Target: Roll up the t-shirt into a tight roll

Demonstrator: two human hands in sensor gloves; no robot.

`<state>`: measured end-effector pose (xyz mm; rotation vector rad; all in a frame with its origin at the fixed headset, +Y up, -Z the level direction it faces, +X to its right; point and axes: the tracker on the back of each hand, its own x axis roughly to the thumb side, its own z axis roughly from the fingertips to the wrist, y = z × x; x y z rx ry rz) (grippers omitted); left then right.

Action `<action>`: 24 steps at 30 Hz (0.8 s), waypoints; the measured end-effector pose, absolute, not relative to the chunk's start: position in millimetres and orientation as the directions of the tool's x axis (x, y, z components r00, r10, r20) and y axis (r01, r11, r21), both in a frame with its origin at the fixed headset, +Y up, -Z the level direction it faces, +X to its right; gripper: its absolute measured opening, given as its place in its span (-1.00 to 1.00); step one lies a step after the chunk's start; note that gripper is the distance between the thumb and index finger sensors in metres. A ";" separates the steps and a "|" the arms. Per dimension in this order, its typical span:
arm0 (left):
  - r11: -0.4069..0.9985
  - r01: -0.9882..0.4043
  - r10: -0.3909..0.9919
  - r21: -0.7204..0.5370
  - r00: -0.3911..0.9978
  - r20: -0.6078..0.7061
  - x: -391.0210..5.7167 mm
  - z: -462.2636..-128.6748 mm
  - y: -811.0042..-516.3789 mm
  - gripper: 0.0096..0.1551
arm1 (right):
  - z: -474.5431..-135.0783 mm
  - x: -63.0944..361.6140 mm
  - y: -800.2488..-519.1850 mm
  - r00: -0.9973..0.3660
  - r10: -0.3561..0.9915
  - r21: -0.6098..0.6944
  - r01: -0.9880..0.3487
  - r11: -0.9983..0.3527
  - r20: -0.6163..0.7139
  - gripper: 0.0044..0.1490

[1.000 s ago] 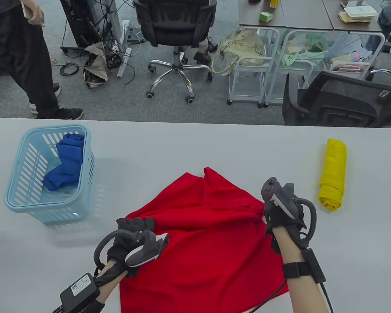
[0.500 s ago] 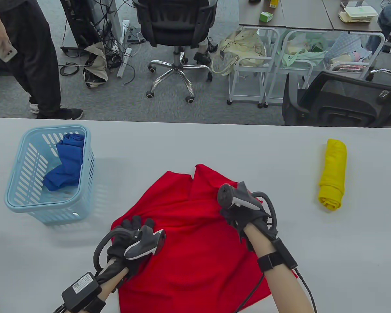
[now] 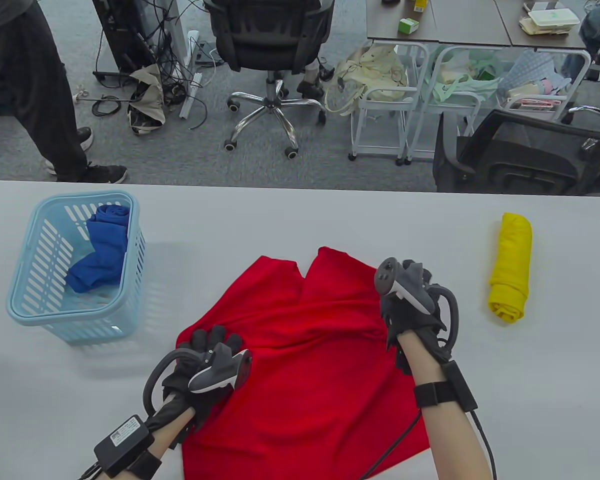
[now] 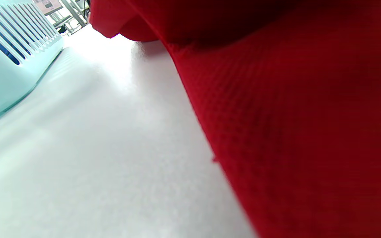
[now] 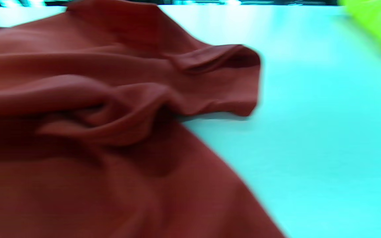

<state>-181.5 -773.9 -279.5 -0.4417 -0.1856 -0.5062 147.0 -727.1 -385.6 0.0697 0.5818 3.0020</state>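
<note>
L hand fingers flat, pinning red t-shirt left edge to worktop; R hand at right edge, grip hidden, cannot tell; prob. spreading before rolling.

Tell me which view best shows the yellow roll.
The table view: the whole yellow roll lies right of the red t-shirt. The right wrist view catches only a blurred yellow-green corner; the left wrist view misses it.
</note>
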 end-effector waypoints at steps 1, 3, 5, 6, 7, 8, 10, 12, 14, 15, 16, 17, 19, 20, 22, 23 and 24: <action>0.783 0.508 -0.430 -0.358 0.859 0.277 -181.4 -279.7 -773.8 -0.14 | -385.0 140.9 -731.1 -0.988 0.126 0.411 -0.078 -0.909 0.093 -0.23; 0.784 0.515 -0.453 -0.347 0.857 0.247 -182.3 -280.5 -771.9 -0.13 | -388.5 132.7 -747.2 -0.954 0.220 0.555 -0.074 -0.829 0.202 -0.26; 0.785 0.516 -0.465 -0.342 0.856 0.225 -185.9 -282.6 -768.3 -0.13 | -394.5 139.0 -756.8 -0.983 0.153 0.560 -0.070 -0.826 0.103 -0.27; 0.788 0.507 -0.456 -0.351 0.862 0.221 -187.5 -283.2 -768.5 -0.13 | -399.3 144.5 -758.3 -0.993 0.093 0.548 -0.040 -0.836 0.068 -0.27; 0.789 0.495 -0.441 -0.364 0.869 0.224 -189.0 -283.2 -769.8 -0.13 | -406.5 155.3 -759.5 -0.999 -0.026 0.531 0.007 -0.847 -0.027 -0.24; 0.788 0.497 -0.445 -0.362 0.867 0.223 -190.0 -283.0 -770.5 -0.13 | -411.9 168.7 -760.3 -0.969 -0.185 0.535 0.069 -0.842 -0.166 -0.22; 0.787 0.502 -0.449 -0.359 0.865 0.225 -190.1 -283.0 -770.7 -0.14 | -419.3 190.4 -761.8 -0.924 -0.281 0.614 0.067 -0.787 -0.260 -0.16; 0.788 0.494 -0.441 -0.367 0.869 0.224 -190.2 -283.7 -771.4 -0.14 | -418.6 204.3 -756.0 -0.910 -0.217 0.658 -0.078 -0.749 -0.354 -0.12; 0.790 0.493 -0.439 -0.365 0.870 0.225 -190.2 -284.5 -771.9 -0.14 | -415.2 202.1 -746.1 -0.921 -0.175 0.584 -0.068 -0.809 -0.349 -0.11; 0.792 0.495 -0.440 -0.358 0.869 0.227 -189.2 -285.2 -772.2 -0.14 | -413.8 197.3 -743.5 -0.931 -0.172 0.568 -0.044 -0.822 -0.321 -0.11; 0.793 0.496 -0.441 -0.354 0.868 0.228 -188.5 -285.3 -772.0 -0.14 | -412.8 191.5 -742.7 -0.950 -0.153 0.570 -0.031 -0.821 -0.272 -0.10; 0.794 0.498 -0.443 -0.349 0.867 0.229 -187.7 -285.1 -771.8 -0.14 | -412.4 184.5 -744.9 -0.976 -0.088 0.586 -0.047 -0.809 -0.199 -0.10; 0.793 0.507 -0.460 -0.337 0.862 0.213 -187.6 -284.4 -770.9 -0.14 | -413.0 170.8 -755.4 -0.993 0.081 0.630 -0.116 -0.768 -0.084 -0.10; 0.789 0.512 -0.470 -0.339 0.859 0.203 -189.0 -284.6 -771.0 -0.12 | -413.8 165.9 -762.1 -0.989 0.127 0.641 -0.146 -0.754 -0.076 -0.10; 0.792 0.524 -0.494 -0.314 0.851 0.176 -196.0 -290.1 -769.1 -0.10 | -415.1 163.2 -779.1 -0.987 0.114 0.658 -0.163 -0.735 -0.117 -0.07; 0.793 0.516 -0.488 -0.325 0.856 0.169 -199.8 -293.2 -769.7 -0.09 | -414.9 164.2 -784.9 -0.987 0.106 0.675 -0.162 -0.720 -0.124 -0.06; 0.797 0.485 -0.455 -0.359 0.874 0.169 -206.5 -298.8 -772.8 -0.10 | -414.7 166.6 -789.0 -0.989 0.070 0.673 -0.137 -0.726 -0.127 -0.07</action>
